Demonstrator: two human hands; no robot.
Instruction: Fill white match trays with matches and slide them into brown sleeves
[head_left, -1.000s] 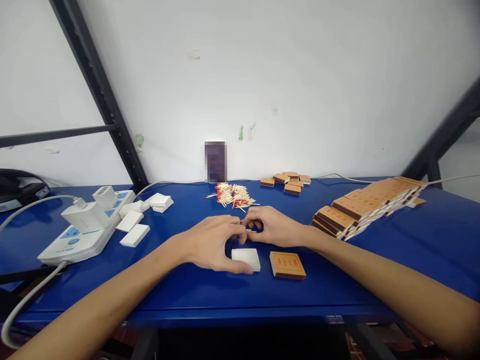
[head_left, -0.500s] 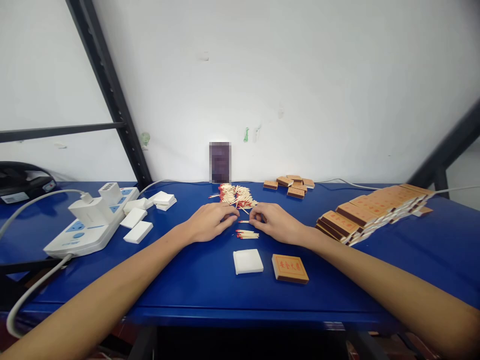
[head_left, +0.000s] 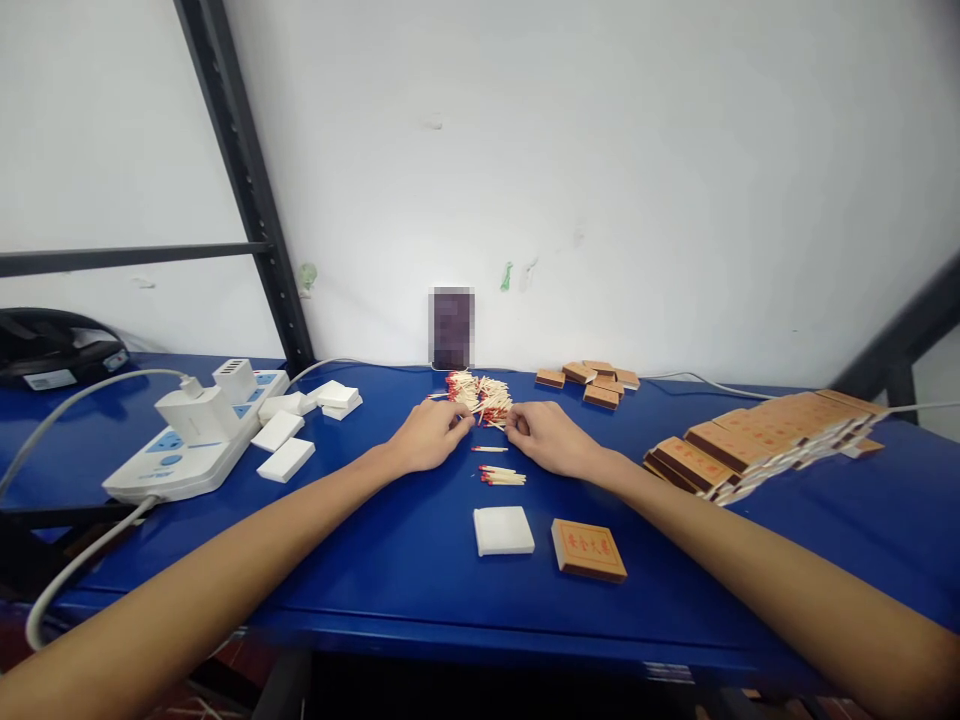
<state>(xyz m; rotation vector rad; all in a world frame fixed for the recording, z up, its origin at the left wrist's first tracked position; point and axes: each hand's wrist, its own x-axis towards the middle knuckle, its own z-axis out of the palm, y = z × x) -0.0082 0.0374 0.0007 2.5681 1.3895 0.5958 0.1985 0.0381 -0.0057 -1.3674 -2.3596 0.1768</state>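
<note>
A pile of loose red-headed matches lies on the blue table between my two hands. My left hand rests at the pile's left side, fingers bent and thumb close to them; anything between the tips is too small to make out. On the right side of the pile, my right hand has thumb and fingertips pinched together, their content hidden. A single match lies nearer me, then a small row of several matches. Closer still are a white matchbox tray and an orange-brown matchbox.
Several white trays lie left beside a white power strip with chargers and cables. A few matchboxes sit at the back; a long stack of matchboxes stands right. A pixelated dark object leans against the wall.
Both hands have moved slightly away from me to the match pile. The single match by my right fingertips now lies apart from them. The whole view has shifted a little.
</note>
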